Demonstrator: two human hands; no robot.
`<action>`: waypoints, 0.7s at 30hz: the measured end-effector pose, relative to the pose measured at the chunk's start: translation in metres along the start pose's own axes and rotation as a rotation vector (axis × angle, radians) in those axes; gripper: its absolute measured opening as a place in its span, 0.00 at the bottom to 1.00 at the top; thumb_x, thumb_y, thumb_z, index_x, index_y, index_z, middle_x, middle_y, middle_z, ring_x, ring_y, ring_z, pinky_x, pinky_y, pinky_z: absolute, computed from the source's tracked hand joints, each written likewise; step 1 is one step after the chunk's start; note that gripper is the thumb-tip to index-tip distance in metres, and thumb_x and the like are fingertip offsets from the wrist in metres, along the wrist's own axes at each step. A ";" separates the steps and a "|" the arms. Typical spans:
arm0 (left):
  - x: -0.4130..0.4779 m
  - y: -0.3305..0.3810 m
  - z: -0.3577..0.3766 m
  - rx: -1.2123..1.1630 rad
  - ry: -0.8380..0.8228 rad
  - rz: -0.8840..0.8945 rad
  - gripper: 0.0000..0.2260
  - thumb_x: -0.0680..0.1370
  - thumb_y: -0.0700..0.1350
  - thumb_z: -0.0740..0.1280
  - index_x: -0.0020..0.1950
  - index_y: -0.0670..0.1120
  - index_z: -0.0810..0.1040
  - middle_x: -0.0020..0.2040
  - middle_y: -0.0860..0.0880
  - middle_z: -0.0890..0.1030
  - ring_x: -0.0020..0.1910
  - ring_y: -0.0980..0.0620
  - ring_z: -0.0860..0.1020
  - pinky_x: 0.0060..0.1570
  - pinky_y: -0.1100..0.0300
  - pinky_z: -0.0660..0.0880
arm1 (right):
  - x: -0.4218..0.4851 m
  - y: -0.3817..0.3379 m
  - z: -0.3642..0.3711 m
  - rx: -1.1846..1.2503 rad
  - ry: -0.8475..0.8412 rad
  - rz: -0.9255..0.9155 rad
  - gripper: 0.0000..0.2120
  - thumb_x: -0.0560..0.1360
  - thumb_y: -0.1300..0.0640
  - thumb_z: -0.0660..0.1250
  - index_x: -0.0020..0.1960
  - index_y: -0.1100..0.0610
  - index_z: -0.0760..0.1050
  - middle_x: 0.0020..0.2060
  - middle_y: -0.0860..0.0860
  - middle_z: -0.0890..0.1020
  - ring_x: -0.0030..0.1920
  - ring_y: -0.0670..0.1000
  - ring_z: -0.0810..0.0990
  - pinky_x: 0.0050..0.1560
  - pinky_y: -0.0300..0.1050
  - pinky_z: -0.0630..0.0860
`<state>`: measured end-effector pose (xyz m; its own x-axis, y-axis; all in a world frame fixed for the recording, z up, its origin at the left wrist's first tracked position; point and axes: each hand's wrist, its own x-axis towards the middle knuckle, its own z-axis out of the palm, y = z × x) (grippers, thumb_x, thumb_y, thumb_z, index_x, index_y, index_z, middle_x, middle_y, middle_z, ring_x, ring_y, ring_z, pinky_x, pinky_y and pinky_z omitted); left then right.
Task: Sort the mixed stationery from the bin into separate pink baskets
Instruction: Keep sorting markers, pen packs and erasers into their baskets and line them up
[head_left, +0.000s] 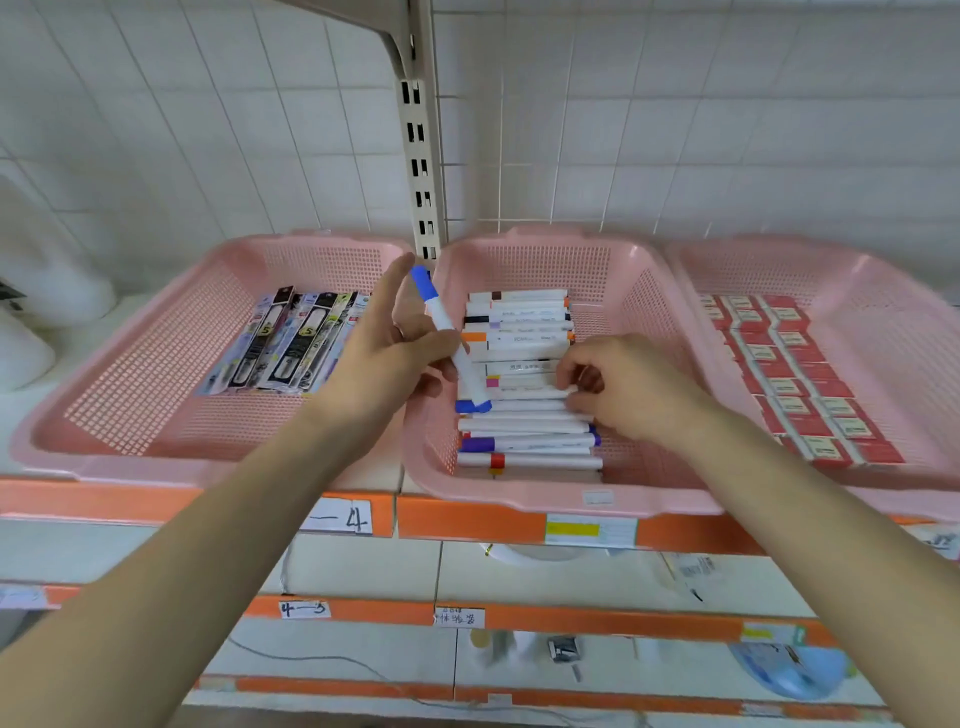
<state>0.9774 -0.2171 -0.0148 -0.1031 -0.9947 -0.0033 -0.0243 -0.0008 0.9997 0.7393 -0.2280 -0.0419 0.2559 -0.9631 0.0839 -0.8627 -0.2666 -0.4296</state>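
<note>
the shelf (470, 521) has an orange front edge carrying paper labels (337, 516). behind it stands a white tiled wall (727, 130) with a beige slotted upright (421, 171). further orange-edged shelves sit below.

three pink mesh baskets stand side by side on the shelf. the left basket (156, 358) holds flat packaged pens (291, 338). the middle basket (636, 291) holds stacked white markers (524, 332) with coloured end bands. the right basket (862, 296) holds rows of red boxes (795, 384).

the left hand (389, 358) grasps a white marker with blue ends (448, 335), tilted above the middle basket's left edge, index finger extended. the right hand (623, 389) rests inside the middle basket, fingers curled onto the stacked markers; whether it grips one cannot be told.
</note>
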 end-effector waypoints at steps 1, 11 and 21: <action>-0.001 -0.001 0.002 0.013 -0.008 0.017 0.32 0.79 0.31 0.65 0.76 0.57 0.62 0.41 0.39 0.80 0.34 0.50 0.79 0.32 0.62 0.75 | 0.000 0.001 0.001 0.009 0.006 0.001 0.10 0.70 0.64 0.75 0.49 0.54 0.83 0.37 0.46 0.77 0.40 0.49 0.78 0.40 0.34 0.69; -0.013 0.002 0.021 0.044 -0.079 0.002 0.03 0.77 0.31 0.68 0.50 0.34 0.79 0.40 0.42 0.86 0.42 0.42 0.86 0.46 0.57 0.83 | 0.001 0.013 0.004 0.147 0.078 0.084 0.08 0.73 0.63 0.72 0.43 0.50 0.80 0.36 0.43 0.78 0.36 0.44 0.76 0.37 0.34 0.70; -0.003 -0.003 0.022 0.648 -0.174 0.152 0.12 0.71 0.29 0.72 0.37 0.43 0.75 0.45 0.50 0.83 0.41 0.54 0.85 0.44 0.59 0.81 | -0.001 0.014 -0.002 0.182 0.034 0.186 0.17 0.70 0.72 0.64 0.44 0.49 0.80 0.44 0.51 0.82 0.43 0.50 0.79 0.39 0.39 0.74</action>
<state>0.9562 -0.2124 -0.0186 -0.3096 -0.9477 0.0773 -0.5813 0.2530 0.7734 0.7266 -0.2310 -0.0463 0.0831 -0.9964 0.0174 -0.7999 -0.0771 -0.5952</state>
